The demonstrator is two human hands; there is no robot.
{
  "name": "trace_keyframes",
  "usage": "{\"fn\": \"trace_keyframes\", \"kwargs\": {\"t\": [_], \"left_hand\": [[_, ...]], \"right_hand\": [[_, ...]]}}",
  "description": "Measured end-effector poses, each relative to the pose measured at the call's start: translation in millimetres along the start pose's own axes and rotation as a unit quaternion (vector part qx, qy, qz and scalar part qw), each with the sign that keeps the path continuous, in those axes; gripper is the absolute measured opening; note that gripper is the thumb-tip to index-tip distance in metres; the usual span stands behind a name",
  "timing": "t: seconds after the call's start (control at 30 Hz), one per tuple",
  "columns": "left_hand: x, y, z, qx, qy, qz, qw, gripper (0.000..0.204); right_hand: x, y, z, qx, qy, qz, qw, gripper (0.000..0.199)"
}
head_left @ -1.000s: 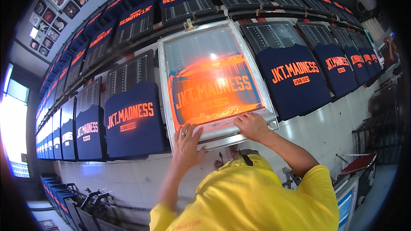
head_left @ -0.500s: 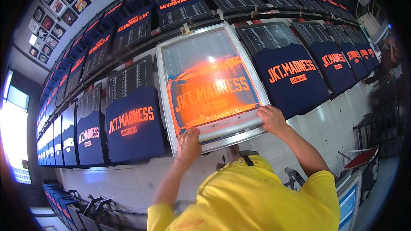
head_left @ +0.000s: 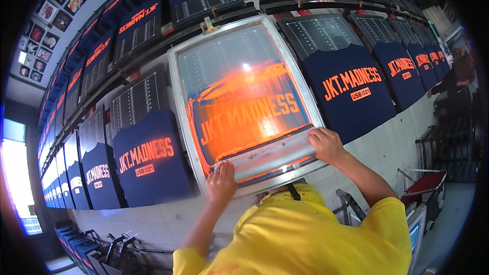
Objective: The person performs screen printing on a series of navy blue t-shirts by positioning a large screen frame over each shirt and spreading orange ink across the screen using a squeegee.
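Note:
A metal-framed printing screen (head_left: 179, 97) lies over a dark blue shirt in front of me. Wet orange ink (head_left: 239, 117) covers the lower half of its mesh, and large lettering shows through. Across the near part of the screen lies a wide metal squeegee (head_left: 270, 157), its far edge against the ink. My left hand (head_left: 222, 179) grips its left end, fingers curled over the top. At the right end, my right hand (head_left: 326, 145) holds it the same way. The thumbs and the squeegee's blade are hidden.
Dark blue shirts with orange print lie on black boards on both sides, one left (head_left: 145, 158) and one right (head_left: 351, 91). Behind runs a dark rail (head_left: 153, 61) with a further row of boards. A person (head_left: 461, 71) stands at the far right, near a red-seated folding chair (head_left: 425, 186).
The squeegee has shifted slightly away from me up the screen and now covers most of the small label below the lettering. Both hands have kept their grip. The whole view has shifted a little.

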State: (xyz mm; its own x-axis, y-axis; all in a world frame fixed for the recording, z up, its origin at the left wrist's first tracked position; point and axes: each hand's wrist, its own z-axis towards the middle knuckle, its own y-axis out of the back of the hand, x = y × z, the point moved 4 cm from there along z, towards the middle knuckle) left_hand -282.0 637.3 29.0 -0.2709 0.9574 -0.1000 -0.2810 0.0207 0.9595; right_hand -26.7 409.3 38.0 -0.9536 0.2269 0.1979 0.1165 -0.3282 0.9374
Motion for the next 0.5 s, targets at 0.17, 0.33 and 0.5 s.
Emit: {"fn": "trace_keyframes", "kwargs": {"t": [0.17, 0.33, 0.5], "left_hand": [[38, -9, 68, 0.021, 0.012, -0.002, 1.0, 0.03], [73, -19, 128, 0.05, 0.05, -0.002, 0.998, 0.03], [99, -21, 165, 0.056, 0.071, -0.015, 0.996, 0.022]], "right_hand": [[-42, -17, 68, 0.023, 0.018, -0.011, 1.0, 0.02], [-80, -25, 144, 0.05, 0.015, -0.002, 0.999, 0.024], [-104, -29, 193, 0.088, 0.019, -0.011, 0.996, 0.022]]}}
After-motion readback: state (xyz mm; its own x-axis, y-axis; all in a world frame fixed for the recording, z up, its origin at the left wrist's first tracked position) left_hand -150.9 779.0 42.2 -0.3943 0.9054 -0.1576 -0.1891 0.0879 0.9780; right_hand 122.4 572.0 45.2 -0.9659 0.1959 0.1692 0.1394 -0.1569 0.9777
